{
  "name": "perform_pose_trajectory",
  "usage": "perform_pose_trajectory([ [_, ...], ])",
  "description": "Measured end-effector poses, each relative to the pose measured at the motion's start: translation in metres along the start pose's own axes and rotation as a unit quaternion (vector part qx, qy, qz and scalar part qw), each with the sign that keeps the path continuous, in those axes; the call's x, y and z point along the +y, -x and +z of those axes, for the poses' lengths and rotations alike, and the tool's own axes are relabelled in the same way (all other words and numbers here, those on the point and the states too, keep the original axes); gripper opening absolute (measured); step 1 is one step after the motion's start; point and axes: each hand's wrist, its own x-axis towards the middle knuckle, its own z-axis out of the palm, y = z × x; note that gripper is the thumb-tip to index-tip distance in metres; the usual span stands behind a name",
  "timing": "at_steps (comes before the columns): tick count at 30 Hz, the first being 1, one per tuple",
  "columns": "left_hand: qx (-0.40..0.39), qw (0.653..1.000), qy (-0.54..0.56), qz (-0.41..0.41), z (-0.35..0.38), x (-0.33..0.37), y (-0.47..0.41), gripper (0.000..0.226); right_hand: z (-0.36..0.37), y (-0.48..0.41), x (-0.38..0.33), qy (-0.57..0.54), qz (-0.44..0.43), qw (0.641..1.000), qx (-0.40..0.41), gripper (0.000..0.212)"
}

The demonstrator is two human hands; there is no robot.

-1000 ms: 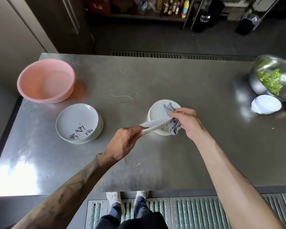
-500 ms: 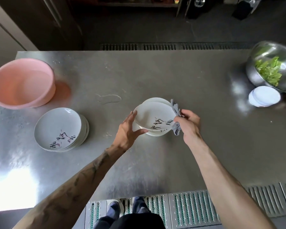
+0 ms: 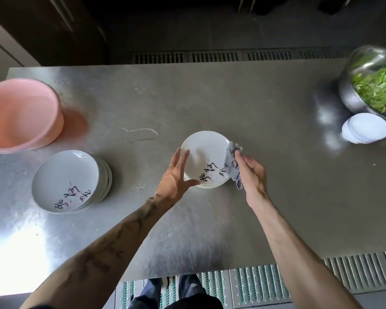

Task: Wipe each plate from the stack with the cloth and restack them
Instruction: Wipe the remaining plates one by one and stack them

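A white plate (image 3: 204,152) with black brush writing lies on top of a short stack in the middle of the steel table (image 3: 265,112). My left hand (image 3: 176,175) is at the plate's left rim, fingers spread and straight, thumb under the near edge. My right hand (image 3: 250,172) holds a crumpled grey cloth (image 3: 232,163) against the plate's right edge. A taller stack of the same plates (image 3: 69,181) stands at the left.
A pink plastic basin (image 3: 20,114) sits at the far left. At the right, a steel bowl of green vegetables (image 3: 374,85) stands behind a small white dish stack (image 3: 366,128). A small water puddle (image 3: 140,133) lies left of the middle stack.
The plate held up edge-on between both hands has come down flat onto the middle stack. My left hand's fingers have opened at its rim. The view tilted downward.
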Motion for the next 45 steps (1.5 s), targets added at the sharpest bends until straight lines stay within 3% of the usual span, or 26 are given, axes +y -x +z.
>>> perform_pose_trajectory([
  [2,-0.007,1.0,-0.018,-0.002,0.002,-0.001,0.0,0.105,0.001,-0.001,0.002,0.032,-0.025,0.999,0.011,0.014],
  [8,-0.016,0.999,-0.036,-0.017,0.005,-0.006,-0.001,0.104,0.0,0.002,-0.002,0.136,-0.026,0.99,0.027,0.021],
  [14,0.016,1.0,-0.015,-0.013,0.0,-0.011,0.016,0.093,-0.011,0.037,-0.006,0.067,0.001,0.998,0.019,0.024],
  [17,0.085,0.996,0.01,-0.006,-0.027,-0.025,0.045,0.072,0.005,0.06,-0.007,0.016,0.003,0.999,-0.033,0.026],
  [20,0.204,0.979,-0.022,0.006,-0.073,-0.067,0.085,0.047,0.039,0.082,-0.003,0.022,0.004,0.996,-0.087,0.025],
  [22,0.273,0.96,-0.049,-0.036,-0.111,-0.103,0.111,0.035,0.064,0.095,0.001,0.032,0.002,0.993,-0.115,0.025],
  [25,0.327,0.932,-0.077,-0.14,-0.164,-0.16,0.141,0.036,0.099,0.114,0.009,0.043,0.006,0.987,-0.153,0.025],
  [30,0.251,0.935,-0.069,-0.24,-0.21,-0.211,0.151,0.055,0.136,0.14,0.021,0.048,0.007,0.984,-0.171,0.024],
  [45,0.28,0.91,0.115,-0.282,-0.23,-0.207,0.149,0.035,0.138,0.172,0.029,0.063,-0.004,0.986,-0.155,0.024],
])
